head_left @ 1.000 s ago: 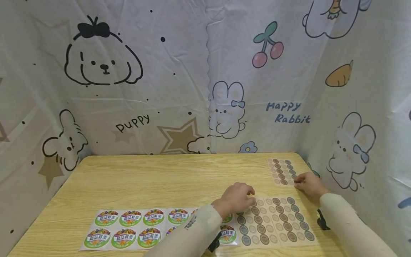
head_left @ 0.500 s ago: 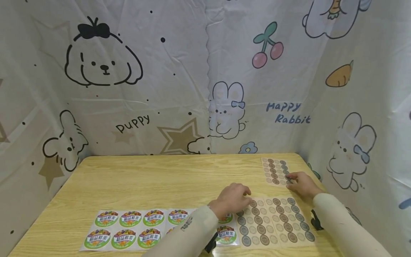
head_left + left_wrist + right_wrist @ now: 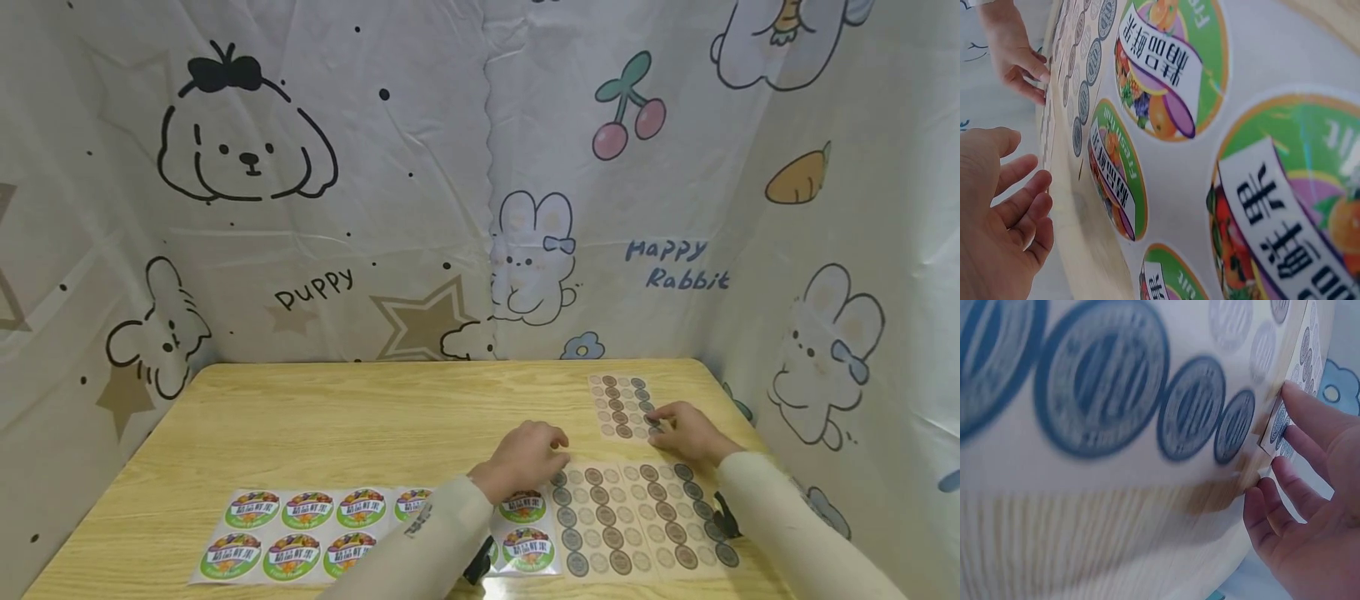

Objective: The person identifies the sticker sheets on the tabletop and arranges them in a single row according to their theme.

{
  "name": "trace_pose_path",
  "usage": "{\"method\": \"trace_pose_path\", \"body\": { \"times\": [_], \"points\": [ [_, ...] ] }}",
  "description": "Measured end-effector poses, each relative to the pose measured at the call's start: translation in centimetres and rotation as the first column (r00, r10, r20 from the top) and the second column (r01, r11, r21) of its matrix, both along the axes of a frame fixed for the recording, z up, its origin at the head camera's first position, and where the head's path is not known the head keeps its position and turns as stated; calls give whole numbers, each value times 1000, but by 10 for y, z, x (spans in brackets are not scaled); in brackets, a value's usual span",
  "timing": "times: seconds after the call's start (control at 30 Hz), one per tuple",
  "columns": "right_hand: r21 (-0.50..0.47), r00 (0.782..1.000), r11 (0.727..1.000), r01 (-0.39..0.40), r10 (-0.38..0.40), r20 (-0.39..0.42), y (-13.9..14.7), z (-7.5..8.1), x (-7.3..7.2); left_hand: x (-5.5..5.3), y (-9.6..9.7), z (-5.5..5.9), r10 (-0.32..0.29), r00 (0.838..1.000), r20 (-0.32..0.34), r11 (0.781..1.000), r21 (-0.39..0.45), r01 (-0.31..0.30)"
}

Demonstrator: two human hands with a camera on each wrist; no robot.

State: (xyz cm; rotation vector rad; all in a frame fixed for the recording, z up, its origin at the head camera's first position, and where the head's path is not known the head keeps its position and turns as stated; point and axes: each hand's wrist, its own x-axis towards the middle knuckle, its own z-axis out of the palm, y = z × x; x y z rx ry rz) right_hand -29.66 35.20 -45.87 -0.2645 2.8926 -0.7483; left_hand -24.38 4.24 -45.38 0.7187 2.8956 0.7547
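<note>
My right hand point(image 3: 692, 433) pinches the right edge of a small sticker sheet point(image 3: 617, 407) at the back right of the table. Round brown, blue-grey and pale stickers run in columns across it. In the right wrist view, thumb and index finger hold the near corner of this sheet point(image 3: 1277, 428). My left hand point(image 3: 523, 457) hovers with loosely bent fingers above the far left corner of the round-sticker sheets point(image 3: 607, 517) in front. Nothing is held in that hand point(image 3: 1000, 219), as the left wrist view shows.
White sheets of oval fruit stickers point(image 3: 292, 557) lie along the front left, partly hidden by my left sleeve point(image 3: 420, 542). The wooden table point(image 3: 360, 417) ends at a printed cloth backdrop point(image 3: 420, 208) behind and at both sides.
The small sticker sheet has slid left along the table with my right hand gripping its edge. My left hand has drifted left too.
</note>
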Motion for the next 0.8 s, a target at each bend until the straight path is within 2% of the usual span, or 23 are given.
{"method": "trace_pose_path", "body": {
  "times": [0.2,0.43,0.6,0.8],
  "points": [
    [-19,1000,1000,-21,21,-2,-14,-2,1,-2,-9,2,6,1000,10,999,32,-7],
    [-41,999,998,-38,38,-5,-34,-1,3,-8,-32,4,28,998,51,995,95,-33],
    [-30,996,996,-83,82,-45,-48,-2,1,-14,-51,2,44,997,70,990,127,-53],
    [-43,997,997,-70,69,-34,-66,-1,1,-22,-68,-4,57,997,51,988,144,-64]
  ]
}}
